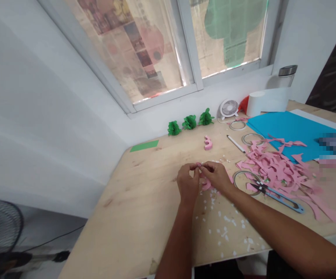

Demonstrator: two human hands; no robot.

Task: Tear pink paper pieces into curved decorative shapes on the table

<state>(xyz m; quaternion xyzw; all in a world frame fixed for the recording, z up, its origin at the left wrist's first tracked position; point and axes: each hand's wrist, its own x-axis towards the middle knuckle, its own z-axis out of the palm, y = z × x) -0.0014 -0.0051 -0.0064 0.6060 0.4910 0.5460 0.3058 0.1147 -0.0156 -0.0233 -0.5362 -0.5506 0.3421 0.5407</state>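
Over the middle of the wooden table, my left hand (188,180) and my right hand (216,176) meet at the fingertips. Both pinch one small pink paper piece (198,165), mostly covered by the fingers. More pink cut paper (206,184) lies on the table under my right hand, partly hidden. Just beyond the hands sits a curved pink shape (208,142), like a number 3. Small white paper bits (224,232) are scattered around and in front of my wrists. Blue-handled snips (284,198) rest to the right, beside a tape roll (247,183).
A heap of pink scraps (275,164) covers the right side, near blue sheets (295,130) and a white marker (236,144). Along the wall stand green paper pompoms (190,122) and a small white fan (228,108). A green strip (144,146) lies at the far left.
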